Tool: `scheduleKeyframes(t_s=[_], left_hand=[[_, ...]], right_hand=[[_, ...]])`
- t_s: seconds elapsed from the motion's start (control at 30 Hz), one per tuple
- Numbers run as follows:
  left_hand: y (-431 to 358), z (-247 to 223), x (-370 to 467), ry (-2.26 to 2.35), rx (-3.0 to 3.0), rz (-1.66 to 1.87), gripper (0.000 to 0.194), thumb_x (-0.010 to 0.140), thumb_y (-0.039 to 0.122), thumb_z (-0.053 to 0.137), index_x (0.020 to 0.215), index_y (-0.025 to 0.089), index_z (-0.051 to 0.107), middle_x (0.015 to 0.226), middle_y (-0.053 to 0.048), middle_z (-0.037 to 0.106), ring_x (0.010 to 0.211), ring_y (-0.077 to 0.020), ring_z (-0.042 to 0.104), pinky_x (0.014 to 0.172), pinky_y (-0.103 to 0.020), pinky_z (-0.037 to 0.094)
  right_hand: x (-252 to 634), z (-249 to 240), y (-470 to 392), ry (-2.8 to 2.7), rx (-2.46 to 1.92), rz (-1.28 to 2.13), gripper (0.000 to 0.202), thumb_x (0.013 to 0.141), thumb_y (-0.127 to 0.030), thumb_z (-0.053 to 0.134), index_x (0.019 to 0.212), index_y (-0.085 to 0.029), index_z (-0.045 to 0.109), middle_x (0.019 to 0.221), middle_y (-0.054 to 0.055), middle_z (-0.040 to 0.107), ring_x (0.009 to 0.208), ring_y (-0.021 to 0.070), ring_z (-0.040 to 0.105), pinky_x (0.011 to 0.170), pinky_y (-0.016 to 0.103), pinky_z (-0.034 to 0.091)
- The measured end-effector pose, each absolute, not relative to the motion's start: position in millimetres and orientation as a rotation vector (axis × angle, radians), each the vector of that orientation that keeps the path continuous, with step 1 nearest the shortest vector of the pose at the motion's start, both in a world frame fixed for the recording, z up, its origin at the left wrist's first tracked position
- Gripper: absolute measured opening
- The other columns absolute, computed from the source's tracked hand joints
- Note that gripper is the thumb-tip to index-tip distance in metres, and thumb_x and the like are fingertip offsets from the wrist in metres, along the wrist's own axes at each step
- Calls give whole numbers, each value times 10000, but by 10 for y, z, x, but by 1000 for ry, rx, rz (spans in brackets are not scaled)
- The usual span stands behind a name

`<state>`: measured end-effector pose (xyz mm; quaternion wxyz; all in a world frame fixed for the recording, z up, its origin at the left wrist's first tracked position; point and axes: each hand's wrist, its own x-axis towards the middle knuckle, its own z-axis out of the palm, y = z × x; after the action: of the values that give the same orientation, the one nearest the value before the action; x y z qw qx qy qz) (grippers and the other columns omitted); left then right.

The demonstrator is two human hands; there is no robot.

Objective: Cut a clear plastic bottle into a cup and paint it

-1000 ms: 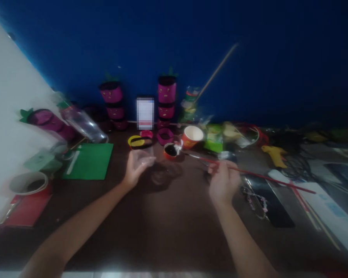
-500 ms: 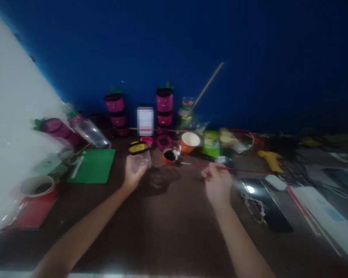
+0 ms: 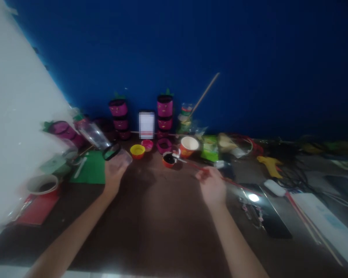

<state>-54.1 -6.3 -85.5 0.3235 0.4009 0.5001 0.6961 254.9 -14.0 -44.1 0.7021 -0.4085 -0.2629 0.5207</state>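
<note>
Pinching fingers of the right hand (image 3: 212, 187) around a red brush (image 3: 193, 165), right of the orange pot (image 3: 168, 165); pointing it leftward at the pot, with long axis sloping down rightward. Cannot make out bristle contact for blur. Gripping a clear cup (image 3: 122, 159) with the left hand (image 3: 113, 177), left of the pot, farther than before.

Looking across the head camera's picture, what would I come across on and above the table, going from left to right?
Flat red sheet, flat green sheet, the person's left hand, yellow pot, small red pot with dark contents, orange-red paper cup, right hand, yellow glue gun.
</note>
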Motion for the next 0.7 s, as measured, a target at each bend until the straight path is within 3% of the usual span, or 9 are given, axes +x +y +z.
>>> scheduleKeyframes(t_s=[0.17,0.3,0.53,0.7], left_hand=[[-68,-964,-545,1340,1023,1777,470,624,327,761,1018,169,559,1063,-96,647,1003,-248,638,897,-415,510],[-133,-949,-537,1343,1118,1756,545,626,324,758,1082,172,502,1100,-108,627,1013,-244,634,897,-411,510],[-258,-981,-487,1632,1983,1254,723,651,378,731,1264,172,408,1240,-144,548,1146,-300,540,973,-478,446],[-252,-1032,-520,1712,2314,1064,612,680,428,691,1193,167,485,1228,-159,475,1190,-332,434,990,-509,402]], right_hand=[[2530,-513,-122,-590,-913,1187,102,612,-260,680,659,-187,627,589,-28,578,543,85,552,520,211,442],[2526,-537,-114,-618,-906,1207,170,647,-322,638,711,-168,668,623,14,614,591,113,584,557,244,477],[2517,-527,-118,-699,-896,1153,155,659,-314,696,720,-190,624,603,-17,611,557,100,579,522,224,470],[2612,-405,-66,-734,-965,1023,258,619,-331,770,692,-198,562,521,-62,568,459,85,539,450,202,437]])
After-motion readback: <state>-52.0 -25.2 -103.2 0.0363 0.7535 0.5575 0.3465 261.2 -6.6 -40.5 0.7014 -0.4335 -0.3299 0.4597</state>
